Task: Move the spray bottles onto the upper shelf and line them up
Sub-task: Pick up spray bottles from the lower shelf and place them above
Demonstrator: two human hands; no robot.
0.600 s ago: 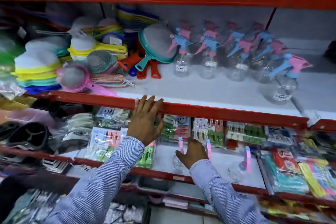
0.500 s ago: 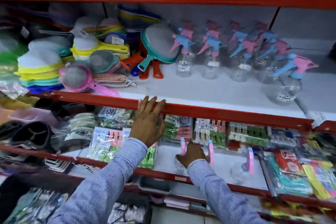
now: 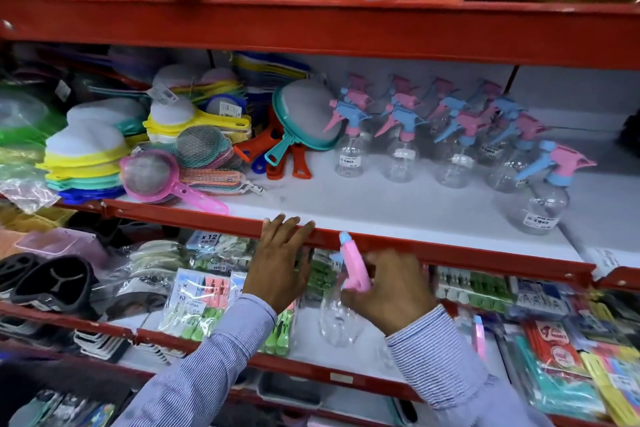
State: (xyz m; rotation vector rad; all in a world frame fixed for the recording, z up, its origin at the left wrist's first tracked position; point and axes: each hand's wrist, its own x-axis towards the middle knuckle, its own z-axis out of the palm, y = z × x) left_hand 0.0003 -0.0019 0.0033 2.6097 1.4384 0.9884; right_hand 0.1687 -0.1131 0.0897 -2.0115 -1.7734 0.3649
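- Spray bottle [image 3: 341, 308], clear body with pink trigger head: lower centre of the frame, lifted clear of the lower shelf [image 3: 311, 362] and tilted, head pointing up toward the red shelf edge [image 3: 450, 250]. Judged to be on its way up to join the row.
- Right hand [image 3: 388, 291]: lower centre-right, fingers curled around the bottle's neck just under the pink head. A grip there leaves the round body free to be set down. Fingertips are behind the bottle and blurred; exact contact cannot be told.
- Left hand [image 3: 280, 263]: lower centre, fingers spread and slightly bent, tips hooked over the red shelf edge, holding nothing. Judged to be a brace while the other hand lifts.
- Second bottle [image 3: 479, 336] on the lower shelf, lower right: only a pink and blue head shows beside the right sleeve; the body is too faint to make out.
- Packets of pegs [image 3: 197, 298], lower shelf, lower centre-left: partly covered by the left arm.
- Upper shelf [image 3: 398, 211], middle of the frame: bare white strip at the front, room for the incoming bottle.
- Row of bottles [image 3: 401, 142], centre right: upright, heads mostly facing left, standing in loose ranks; rear ones overlap, so the count is uncertain.
- Front bottle [image 3: 547, 194], right: stands forward of the row, head facing right, out of line.
- Strainers [image 3: 149, 173], centre left: stacked beside the row.
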